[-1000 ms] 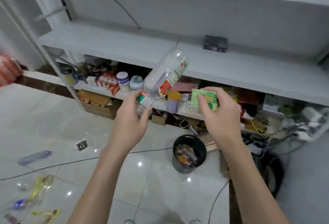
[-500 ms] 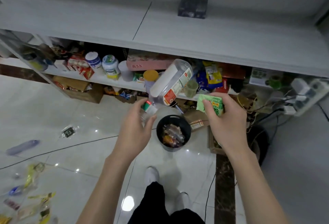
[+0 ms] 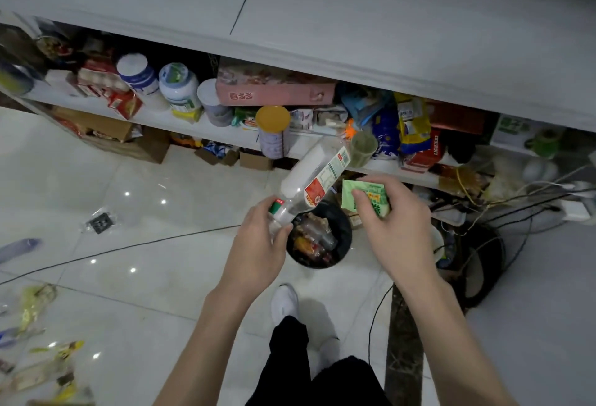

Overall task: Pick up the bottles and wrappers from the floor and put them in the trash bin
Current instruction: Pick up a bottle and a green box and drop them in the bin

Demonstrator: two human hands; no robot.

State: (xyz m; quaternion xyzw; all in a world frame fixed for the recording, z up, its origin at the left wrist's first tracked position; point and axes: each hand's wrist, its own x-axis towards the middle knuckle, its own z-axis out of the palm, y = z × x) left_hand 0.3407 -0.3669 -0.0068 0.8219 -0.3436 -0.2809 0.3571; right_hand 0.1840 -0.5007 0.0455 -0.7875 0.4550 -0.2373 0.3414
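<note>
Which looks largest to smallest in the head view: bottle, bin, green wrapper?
1. The bottle and the bin: about alike; the bottle is held nearer the camera, so unranked.
2. The green wrapper: smallest, partly covered by the right hand.

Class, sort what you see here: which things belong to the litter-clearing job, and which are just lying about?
Job: left hand gripping the clear bottle; right hand pinching the green wrapper; black trash bin; floor wrappers; blue floor bottle.
Lying about: pink box; yellow-lidded can; white jar.

Trash bin (image 3: 317,264) lies open from above, part filled; cluttered shelf (image 3: 222,132) stands just behind
</note>
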